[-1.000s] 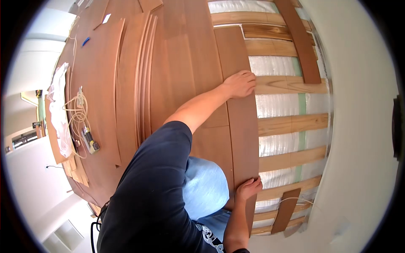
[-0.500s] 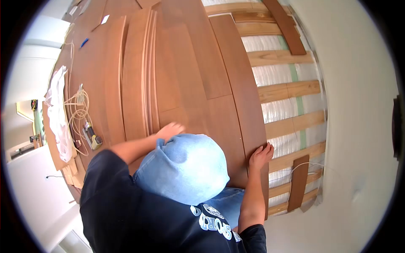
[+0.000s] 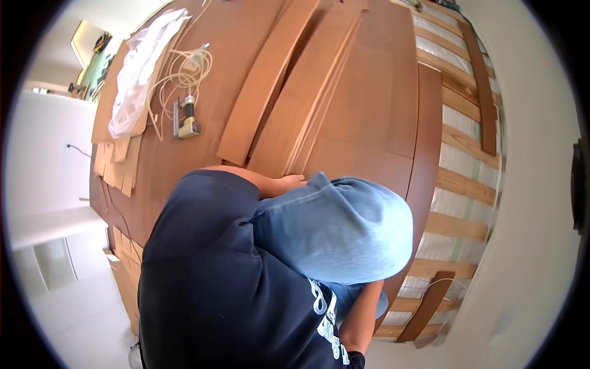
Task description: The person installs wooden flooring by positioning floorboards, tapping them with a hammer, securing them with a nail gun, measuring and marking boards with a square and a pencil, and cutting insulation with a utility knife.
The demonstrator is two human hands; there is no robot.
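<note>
My left hand [image 3: 291, 182] is low beside my bent knee, at the near end of a stack of brown floorboards [image 3: 307, 92]. Its fingers show only in part; they look flat, with nothing seen in them. Of my right arm only the forearm [image 3: 362, 313] shows, reaching down past the knee, which hides the hand. Under that side runs the outermost laid floorboard [image 3: 425, 123], along the edge of the finished brown floor [image 3: 381, 111]. Another loose floorboard [image 3: 264, 86] lies left of the stack.
Wooden battens [image 3: 458, 224] over silvery sheeting lie between the floor and the white wall [image 3: 528, 184]. Short board pieces [image 3: 427, 307] rest across them. To the left are a yellow-black power tool [image 3: 188, 120], a coiled cord [image 3: 184, 67], white plastic [image 3: 147, 67] and cardboard [image 3: 123, 163].
My view has turned and shifted left, with my body leaning. My right hand, earlier on the outer board's edge, is now hidden behind the knee. My left hand stays near the stack.
</note>
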